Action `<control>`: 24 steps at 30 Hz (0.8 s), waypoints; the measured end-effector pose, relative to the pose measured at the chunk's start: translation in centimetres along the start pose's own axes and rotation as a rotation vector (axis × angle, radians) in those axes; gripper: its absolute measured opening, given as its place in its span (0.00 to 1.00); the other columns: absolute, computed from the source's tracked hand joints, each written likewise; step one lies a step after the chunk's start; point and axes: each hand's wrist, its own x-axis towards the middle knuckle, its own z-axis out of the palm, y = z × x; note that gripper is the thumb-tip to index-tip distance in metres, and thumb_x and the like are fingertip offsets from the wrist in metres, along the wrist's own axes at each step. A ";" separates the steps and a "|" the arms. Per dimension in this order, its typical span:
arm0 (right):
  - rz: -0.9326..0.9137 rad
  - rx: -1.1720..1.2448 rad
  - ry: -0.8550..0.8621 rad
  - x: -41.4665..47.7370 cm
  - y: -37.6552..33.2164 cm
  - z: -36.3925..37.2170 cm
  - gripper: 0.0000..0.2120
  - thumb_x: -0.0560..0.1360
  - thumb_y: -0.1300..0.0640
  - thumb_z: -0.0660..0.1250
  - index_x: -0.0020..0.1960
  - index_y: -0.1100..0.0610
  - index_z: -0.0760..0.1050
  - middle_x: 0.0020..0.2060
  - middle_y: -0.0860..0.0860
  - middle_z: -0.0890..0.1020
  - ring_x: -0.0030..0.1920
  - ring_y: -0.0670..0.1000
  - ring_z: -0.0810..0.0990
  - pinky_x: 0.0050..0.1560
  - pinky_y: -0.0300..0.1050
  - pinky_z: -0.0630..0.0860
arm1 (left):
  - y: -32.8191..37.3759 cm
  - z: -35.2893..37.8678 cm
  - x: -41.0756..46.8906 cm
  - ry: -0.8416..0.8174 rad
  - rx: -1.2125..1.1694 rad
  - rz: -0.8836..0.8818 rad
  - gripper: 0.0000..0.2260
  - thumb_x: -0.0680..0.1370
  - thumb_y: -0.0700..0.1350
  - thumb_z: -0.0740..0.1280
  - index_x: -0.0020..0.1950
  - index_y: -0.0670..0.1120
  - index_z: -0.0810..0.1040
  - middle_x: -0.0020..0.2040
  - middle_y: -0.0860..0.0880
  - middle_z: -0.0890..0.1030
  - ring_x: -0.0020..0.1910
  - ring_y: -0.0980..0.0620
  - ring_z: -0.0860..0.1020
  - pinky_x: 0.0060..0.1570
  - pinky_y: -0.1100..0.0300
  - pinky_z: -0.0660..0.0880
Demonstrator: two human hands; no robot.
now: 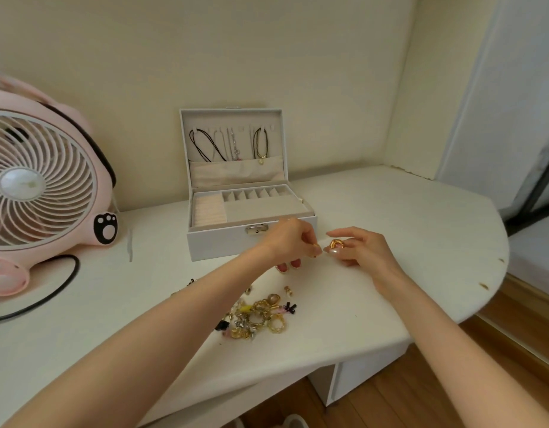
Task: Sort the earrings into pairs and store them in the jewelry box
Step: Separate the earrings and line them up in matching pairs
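A white jewelry box (217, 242) stands open at the back of the table, with necklaces hanging in its lid and bare compartments in its tray. Just in front of it, my right hand (359, 250) pinches a ribbed gold hoop earring (336, 244) between thumb and fingers. My left hand (290, 239) pinches a small gold earring (314, 249) close beside it. Two pink oval earrings (288, 266) lie on the table under my left hand. A pile of mixed earrings (257, 318), mostly gold, sits nearer to me.
A pink desk fan (41, 180) stands at the left, its black cable (51, 291) looping across the white table (406, 242). The table's rounded edge drops off at the right to a wooden floor (514, 329). A thin pale strip (130, 244) lies left of the box.
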 end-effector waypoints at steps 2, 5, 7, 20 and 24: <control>-0.007 0.031 0.015 0.2 0.0 -0.1 0.11 0.68 0.72 0.70 0.48 0.60 0.81 0.43 0.60 0.83 0.39 0.52 0.80 0.36 0.36 0.78 | 0.2 0.3 0.3 -0.024 0.059 -0.020 0.06 0.74 0.45 0.68 0.48 0.45 0.76 0.47 0.45 0.81 0.33 0.50 0.79 0.29 0.54 0.78; 0.012 0.101 0.050 0.5 0.3 -0.2 0.10 0.66 0.74 0.70 0.45 0.65 0.80 0.42 0.62 0.80 0.42 0.60 0.82 0.40 0.41 0.82 | 0.3 0.7 0.7 -0.026 0.157 -0.017 0.06 0.74 0.47 0.68 0.48 0.46 0.76 0.48 0.46 0.82 0.34 0.51 0.78 0.24 0.61 0.75; 0.013 0.116 0.073 0.5 0.4 -0.2 0.09 0.66 0.75 0.71 0.43 0.65 0.79 0.41 0.60 0.79 0.44 0.62 0.83 0.43 0.44 0.82 | 0.4 0.9 0.9 -0.005 0.224 0.020 0.08 0.74 0.47 0.68 0.51 0.46 0.76 0.50 0.47 0.82 0.34 0.52 0.75 0.23 0.64 0.69; -0.051 -0.124 0.093 1.0 0.0 0.4 0.04 0.66 0.70 0.74 0.37 0.64 0.80 0.35 0.60 0.83 0.30 0.52 0.80 0.36 0.38 0.81 | -1.2 0.1 -0.4 0.125 0.358 0.162 0.13 0.75 0.49 0.68 0.54 0.43 0.75 0.50 0.46 0.80 0.41 0.50 0.77 0.35 0.60 0.72; -0.041 -0.227 0.119 1.2 0.2 0.6 0.03 0.67 0.67 0.74 0.39 0.62 0.81 0.33 0.56 0.82 0.30 0.50 0.80 0.32 0.35 0.77 | -2.4 -0.7 -1.6 0.217 0.641 0.178 0.15 0.76 0.51 0.66 0.59 0.44 0.74 0.56 0.47 0.77 0.54 0.46 0.75 0.47 0.55 0.71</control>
